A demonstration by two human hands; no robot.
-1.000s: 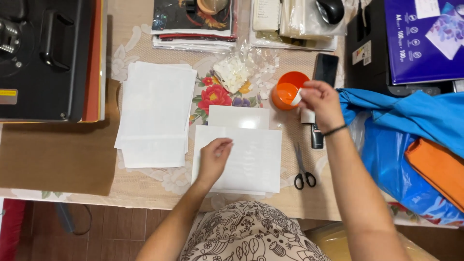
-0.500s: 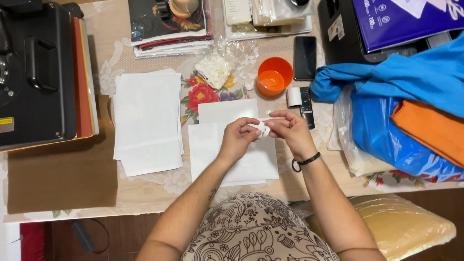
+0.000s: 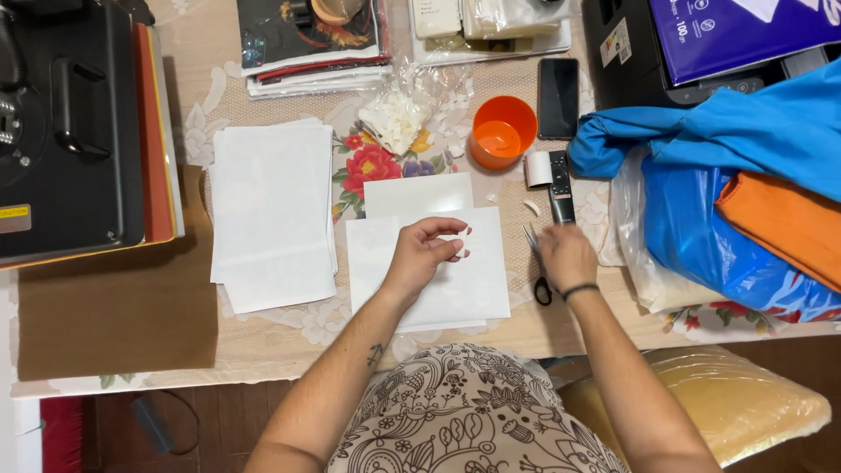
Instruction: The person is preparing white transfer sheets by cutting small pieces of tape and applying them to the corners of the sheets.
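Two hands: left hand [image 3: 420, 254] pinches a small white tape strip [image 3: 462, 251] above the white paper sheets [image 3: 455, 293]; right hand [image 3: 568, 256] closes over black-handled scissors [image 3: 537, 263] at three o'clock; cut squarely.

Right hand [image 3: 568, 256] covers most of the scissors [image 3: 540, 282]; grip unclear. Scrap in left hand [image 3: 420, 254] fingertips too small to identify. Above the scissors, blue box [image 3: 736, 35] cut by top edge; far left, black press [image 3: 61, 131] cut off.
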